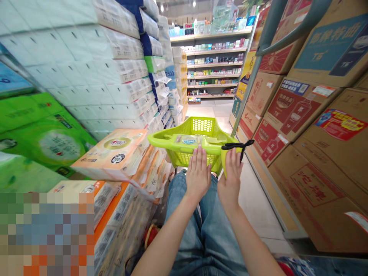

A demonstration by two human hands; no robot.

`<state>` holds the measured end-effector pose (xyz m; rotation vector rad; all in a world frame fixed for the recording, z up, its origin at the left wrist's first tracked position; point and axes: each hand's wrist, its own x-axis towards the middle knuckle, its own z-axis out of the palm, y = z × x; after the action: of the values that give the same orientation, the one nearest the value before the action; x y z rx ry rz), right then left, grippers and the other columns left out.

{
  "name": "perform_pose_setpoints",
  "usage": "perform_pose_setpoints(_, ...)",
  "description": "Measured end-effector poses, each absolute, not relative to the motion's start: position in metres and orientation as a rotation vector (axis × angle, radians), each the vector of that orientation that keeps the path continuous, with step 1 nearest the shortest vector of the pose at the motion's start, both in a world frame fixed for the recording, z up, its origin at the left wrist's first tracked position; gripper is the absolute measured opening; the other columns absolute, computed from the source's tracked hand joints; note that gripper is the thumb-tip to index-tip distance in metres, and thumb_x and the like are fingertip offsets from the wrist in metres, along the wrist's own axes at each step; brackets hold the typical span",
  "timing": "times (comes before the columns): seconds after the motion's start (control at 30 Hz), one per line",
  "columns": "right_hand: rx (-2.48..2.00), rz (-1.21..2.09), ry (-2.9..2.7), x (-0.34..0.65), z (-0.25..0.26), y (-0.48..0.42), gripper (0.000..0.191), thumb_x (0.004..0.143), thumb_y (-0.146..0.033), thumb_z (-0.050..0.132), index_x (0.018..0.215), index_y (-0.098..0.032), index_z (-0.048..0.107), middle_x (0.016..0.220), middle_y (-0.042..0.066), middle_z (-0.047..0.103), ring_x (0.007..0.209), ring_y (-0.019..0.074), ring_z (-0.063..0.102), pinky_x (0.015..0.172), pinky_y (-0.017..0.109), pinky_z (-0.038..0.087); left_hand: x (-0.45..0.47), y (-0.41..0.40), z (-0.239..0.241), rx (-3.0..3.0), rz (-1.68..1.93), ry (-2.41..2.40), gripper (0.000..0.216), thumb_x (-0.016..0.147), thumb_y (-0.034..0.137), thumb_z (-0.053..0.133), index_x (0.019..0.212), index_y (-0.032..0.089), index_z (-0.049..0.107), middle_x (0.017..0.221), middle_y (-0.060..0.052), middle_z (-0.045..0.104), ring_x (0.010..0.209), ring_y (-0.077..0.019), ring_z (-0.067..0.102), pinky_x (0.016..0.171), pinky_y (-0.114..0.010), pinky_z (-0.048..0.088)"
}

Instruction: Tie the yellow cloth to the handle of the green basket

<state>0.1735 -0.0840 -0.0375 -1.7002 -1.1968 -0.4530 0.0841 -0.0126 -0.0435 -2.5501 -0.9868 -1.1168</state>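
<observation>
Shop aisle [253,184]; stacked tissue packs [117,153], labelled cartons [293,103], stocked shelves [215,51], lime-green shopping basket [172,143]

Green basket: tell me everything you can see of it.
The green basket looks like moulded plastic, with a broad smooth rim and perforated walls, the far one honeycombed. It stands upright, tapering downward, in the aisle ahead of the person's legs. A clear panel with a blue oval label lies along the near rim. The left hand overlaps that rim; the right hand overlaps a yellow item with black cord at the near right corner. Firm contact is unclear; the basket's underside is mostly hidden.
</observation>
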Motion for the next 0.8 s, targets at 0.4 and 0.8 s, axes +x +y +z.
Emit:
perform_pose_setpoints(0.4, -1.644, -0.606, -1.433, 0.192, -0.046, -0.094, 0.073, 0.091, -0.002, 0.03, 0.158, -0.028, 0.016, 0.157, 0.007, 0.04, 0.152, 0.0178, 0.019, 0.123, 0.055, 0.016, 0.08, -0.012, -0.041, -2.572, -1.101, -0.957, 0.068, 0.1, 0.025, 0.039, 0.157, 0.007, 0.006, 0.162, -0.018, 0.024, 0.152, -0.0252, 0.012, 0.119, -0.046, 0.031)
perform_pose_setpoints(0.8, -1.747, -0.462, -1.237, 0.164, -0.033, -0.076, 0.072, 0.091, -0.008, 0.031, 0.158, -0.025, 0.014, 0.163, 0.008, 0.027, 0.153, 0.0215, 0.009, 0.121, 0.06, 0.012, 0.081, -0.012, -0.043, -2.583, -1.127, -0.962, 0.067, 0.1, 0.025, 0.037, 0.157, 0.008, 0.005, 0.161, -0.02, 0.025, 0.152, -0.0271, 0.012, 0.118, -0.048, 0.034)
